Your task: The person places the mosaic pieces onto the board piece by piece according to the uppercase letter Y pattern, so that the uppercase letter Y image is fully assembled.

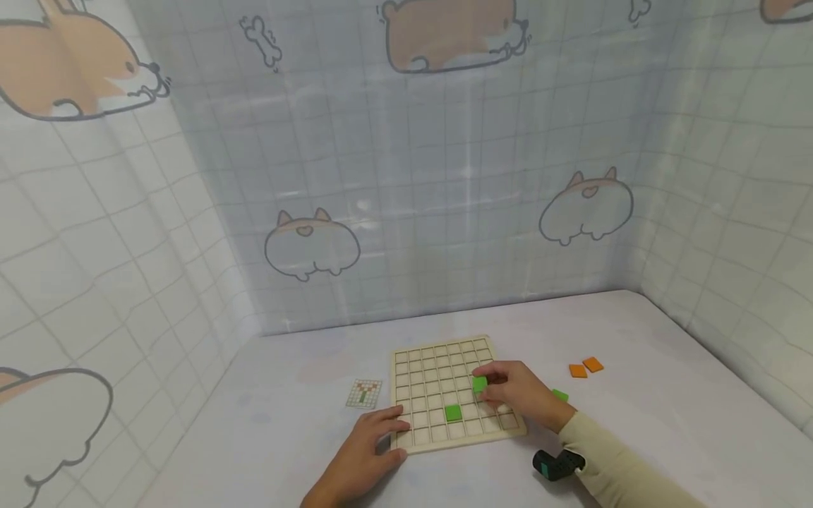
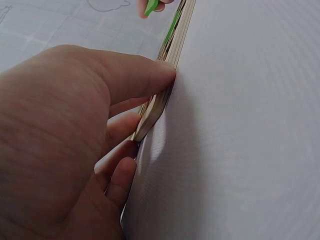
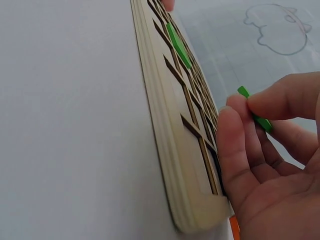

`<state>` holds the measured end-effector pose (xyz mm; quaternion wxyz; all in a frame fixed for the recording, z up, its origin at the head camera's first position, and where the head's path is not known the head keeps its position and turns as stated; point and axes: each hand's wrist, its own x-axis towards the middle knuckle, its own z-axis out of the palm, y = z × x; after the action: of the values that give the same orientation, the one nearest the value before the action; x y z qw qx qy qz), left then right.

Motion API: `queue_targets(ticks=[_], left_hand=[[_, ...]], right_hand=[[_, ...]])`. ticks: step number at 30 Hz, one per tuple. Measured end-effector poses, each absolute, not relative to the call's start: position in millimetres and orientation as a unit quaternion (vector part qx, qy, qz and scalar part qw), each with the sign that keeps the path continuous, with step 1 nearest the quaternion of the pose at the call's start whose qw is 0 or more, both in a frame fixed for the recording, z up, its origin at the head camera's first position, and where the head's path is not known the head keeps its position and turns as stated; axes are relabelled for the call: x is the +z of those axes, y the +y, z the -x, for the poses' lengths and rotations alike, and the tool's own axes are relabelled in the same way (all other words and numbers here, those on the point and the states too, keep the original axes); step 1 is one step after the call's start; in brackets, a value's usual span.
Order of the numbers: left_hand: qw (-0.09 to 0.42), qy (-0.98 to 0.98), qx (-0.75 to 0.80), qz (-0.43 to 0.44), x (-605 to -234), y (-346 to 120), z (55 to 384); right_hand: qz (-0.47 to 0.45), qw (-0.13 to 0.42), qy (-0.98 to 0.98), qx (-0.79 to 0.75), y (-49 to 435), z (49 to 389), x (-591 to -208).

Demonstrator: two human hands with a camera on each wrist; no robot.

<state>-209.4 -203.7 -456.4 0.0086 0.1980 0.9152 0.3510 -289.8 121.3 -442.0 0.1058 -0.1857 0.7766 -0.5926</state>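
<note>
Head view: right hand (image 1: 517, 388) pinches a green tile (image 1: 479, 384).
Probably light, stiff; edges suit holding. Left hand (image 1: 368, 448), fingers relaxed, touches the board (image 1: 466, 442) at its near-left corner.

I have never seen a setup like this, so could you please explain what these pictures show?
No machine here, just a person working bare-handed. The wide picture comes from a head-worn camera, the close ones from each wrist. On the pale flat surface lies a square wooden grid board with a flat green square tile on it. The left hand holds the board's near left corner; the right hand pinches another green square tile over the board. To the left lies a small grid-printed card, to the right two flat orange square tiles.
</note>
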Motion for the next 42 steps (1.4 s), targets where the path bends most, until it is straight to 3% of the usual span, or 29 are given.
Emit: queue_targets(ticks=[15,42], left_hand=[[0.012,0.915,0.352,-0.197,-456,-204,210],[0.007,0.919,0.344,-0.193,-455,-202,208]], right_hand=[[0.182,0.072,0.801,-0.566,100,293,-441],[0.219,0.102,0.8,-0.549,87,303,-448]])
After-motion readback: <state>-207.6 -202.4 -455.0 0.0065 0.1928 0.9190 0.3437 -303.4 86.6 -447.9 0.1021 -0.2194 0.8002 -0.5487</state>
